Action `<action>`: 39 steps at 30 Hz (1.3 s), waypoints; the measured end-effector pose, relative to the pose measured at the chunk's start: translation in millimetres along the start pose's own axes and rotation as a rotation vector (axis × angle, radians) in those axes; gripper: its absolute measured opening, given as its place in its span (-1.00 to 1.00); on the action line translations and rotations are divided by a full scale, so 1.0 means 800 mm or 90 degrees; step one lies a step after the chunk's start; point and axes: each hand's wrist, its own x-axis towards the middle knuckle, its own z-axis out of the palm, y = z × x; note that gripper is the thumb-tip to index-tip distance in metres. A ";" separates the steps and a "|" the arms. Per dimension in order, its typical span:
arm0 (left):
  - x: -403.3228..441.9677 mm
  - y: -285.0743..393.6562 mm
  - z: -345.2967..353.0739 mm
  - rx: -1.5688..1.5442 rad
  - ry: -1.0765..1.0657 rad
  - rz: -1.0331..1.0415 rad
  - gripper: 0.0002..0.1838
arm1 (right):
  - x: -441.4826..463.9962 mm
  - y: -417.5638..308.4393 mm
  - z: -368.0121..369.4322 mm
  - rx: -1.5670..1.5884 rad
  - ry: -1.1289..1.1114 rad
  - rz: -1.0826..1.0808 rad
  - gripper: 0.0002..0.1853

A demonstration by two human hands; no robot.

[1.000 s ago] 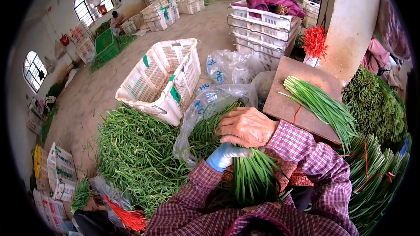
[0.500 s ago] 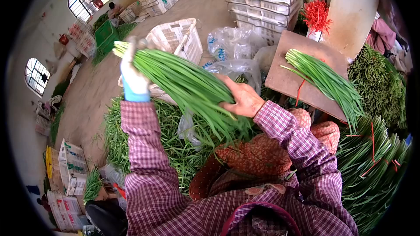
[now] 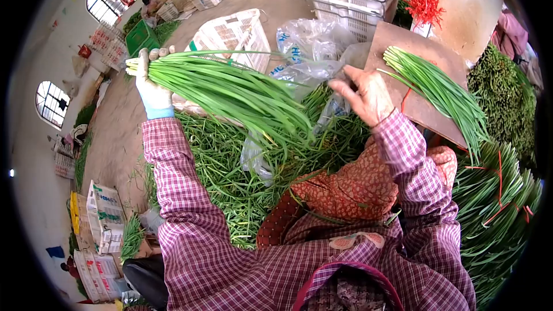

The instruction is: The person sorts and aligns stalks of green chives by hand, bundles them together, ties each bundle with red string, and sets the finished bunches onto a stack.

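My left hand (image 3: 153, 87), in a pale glove with a blue cuff, is closed round the white stem end of a bunch of garlic chives (image 3: 230, 83). The green leaves stretch out to the right and droop at their tips. My bare right hand (image 3: 370, 97) is off the bunch, to the right of the leaf tips, with thumb and fingers apart and nothing seen in it. Beside it, a second bunch of chives (image 3: 438, 92) lies on a brown board (image 3: 423, 43), with a red tie (image 3: 405, 101) at it. Loose chive leaves (image 3: 222, 164) are heaped below the held bunch.
Clear plastic bags (image 3: 314, 37) and a white crate (image 3: 230, 34) lie beyond the heap. Stacked white crates (image 3: 351, 8) and a bundle of red ties (image 3: 424, 3) stand at the back right. Tied chive bunches (image 3: 489, 213) are piled at the right. A person (image 3: 150, 8) is far off.
My right hand has let go of the leaves and moved right and up, away from the bunch. My left hand has shifted a little left with the bunch, which now lies flatter.
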 end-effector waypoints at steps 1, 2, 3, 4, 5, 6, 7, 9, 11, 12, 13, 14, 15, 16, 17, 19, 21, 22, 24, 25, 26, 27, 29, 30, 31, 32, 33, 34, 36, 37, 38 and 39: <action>-0.001 -0.002 0.000 0.001 0.001 -0.003 -0.83 | -0.003 -0.011 0.005 0.058 -0.004 -0.016 -0.65; -0.001 -0.005 0.001 0.003 0.005 -0.005 -0.83 | -0.009 -0.029 0.007 0.143 -0.047 0.007 -0.67; -0.001 -0.007 0.001 0.005 0.008 -0.007 -0.82 | -0.014 -0.038 0.016 0.170 -0.063 -0.010 -0.69; 0.001 -0.009 0.000 0.006 0.010 -0.009 -0.82 | -0.020 -0.046 0.026 0.196 -0.079 -0.028 -0.71; 0.002 -0.010 -0.001 0.009 0.006 -0.019 -0.81 | -0.026 -0.051 0.038 0.197 -0.085 -0.047 -0.73; 0.003 -0.010 -0.002 0.012 0.002 -0.029 -0.80 | -0.032 -0.055 0.051 0.198 -0.090 -0.065 -0.75; 0.001 -0.011 0.001 0.012 -0.002 -0.035 -0.79 | -0.038 -0.060 0.060 0.164 -0.079 -0.095 -0.79; 0.000 -0.014 0.007 0.018 0.010 -0.043 -0.79 | -0.048 -0.067 0.075 0.101 -0.069 -0.088 -0.82; -0.001 -0.015 0.011 0.026 0.026 -0.046 -0.81 | -0.055 -0.069 0.089 0.075 -0.069 -0.074 -0.82; -0.002 -0.017 0.013 0.027 0.026 -0.046 -0.81 | -0.057 -0.068 0.095 0.055 -0.078 -0.052 -0.81; -0.002 -0.018 0.015 0.027 0.037 -0.051 -0.83 | -0.058 -0.068 0.101 0.035 -0.087 -0.029 -0.80; -0.003 -0.020 0.017 0.026 0.049 -0.055 -0.84 | -0.058 -0.067 0.107 0.035 -0.087 -0.028 -0.80; -0.003 -0.021 0.017 0.026 0.057 -0.048 -0.85 | -0.057 -0.068 0.113 0.078 -0.087 -0.022 -0.79; -0.002 -0.023 0.018 0.025 0.056 -0.051 -0.85 | -0.055 -0.068 0.116 0.120 -0.086 -0.016 -0.78; -0.002 -0.025 0.018 0.026 0.062 -0.057 -0.85 | -0.054 -0.069 0.118 0.136 -0.093 -0.014 -0.79; 0.000 -0.026 0.013 0.027 0.068 -0.063 -0.85 | -0.050 -0.076 0.119 0.141 -0.076 -0.018 -0.78; 0.001 -0.025 0.010 0.032 0.045 -0.073 -0.76 | -0.045 -0.080 0.121 0.138 -0.060 -0.030 -0.74; 0.001 -0.025 0.009 0.032 0.046 -0.074 -0.76 | -0.043 -0.082 0.122 0.139 -0.060 -0.029 -0.74; 0.001 -0.025 0.007 0.043 0.044 -0.075 -0.75 | -0.039 -0.083 0.123 0.067 -0.039 -0.033 -0.77; 0.002 -0.025 0.006 0.043 0.044 -0.076 -0.75 | -0.038 -0.081 0.127 0.068 -0.021 -0.041 -0.79; 0.003 -0.024 0.004 0.037 0.050 -0.083 -0.76 | -0.038 -0.081 0.127 0.068 -0.020 -0.040 -0.79; 0.002 -0.024 0.007 0.031 0.057 -0.090 -0.76 | -0.037 -0.082 0.127 0.060 -0.012 -0.050 -0.80; -0.004 -0.025 0.013 0.051 0.081 -0.081 -0.77 | -0.037 -0.085 0.125 0.050 -0.002 -0.057 -0.81; -0.007 -0.026 0.018 0.070 0.103 -0.072 -0.77 | -0.035 -0.088 0.124 0.025 -0.032 -0.061 -0.84; -0.010 -0.026 0.021 0.081 0.094 -0.072 -0.75 | -0.034 -0.091 0.124 0.000 -0.061 -0.064 -0.86; -0.009 -0.028 0.019 0.074 0.077 -0.060 -0.75 | -0.034 -0.092 0.129 -0.049 -0.069 -0.093 -0.86; -0.011 -0.029 0.021 0.072 0.069 -0.058 -0.74 | -0.032 -0.098 0.130 -0.066 -0.134 -0.105 -0.86; -0.012 -0.031 0.022 0.071 0.063 -0.056 -0.74 | -0.031 -0.104 0.129 -0.082 -0.199 -0.118 -0.86; -0.007 -0.024 0.005 0.087 0.006 -0.029 -0.76 | -0.048 -0.111 0.128 -0.114 -0.263 -0.124 -0.83; -0.009 -0.024 0.005 0.122 0.024 0.000 -0.76 | -0.061 -0.111 0.133 -0.135 -0.371 -0.143 -0.75; -0.010 -0.022 0.006 0.156 0.041 0.030 -0.76 | -0.074 -0.111 0.137 -0.154 -0.478 -0.163 -0.66; -0.004 -0.017 -0.009 0.111 -0.013 0.024 -0.76 | -0.088 -0.113 0.132 -0.085 -0.528 -0.180 -0.59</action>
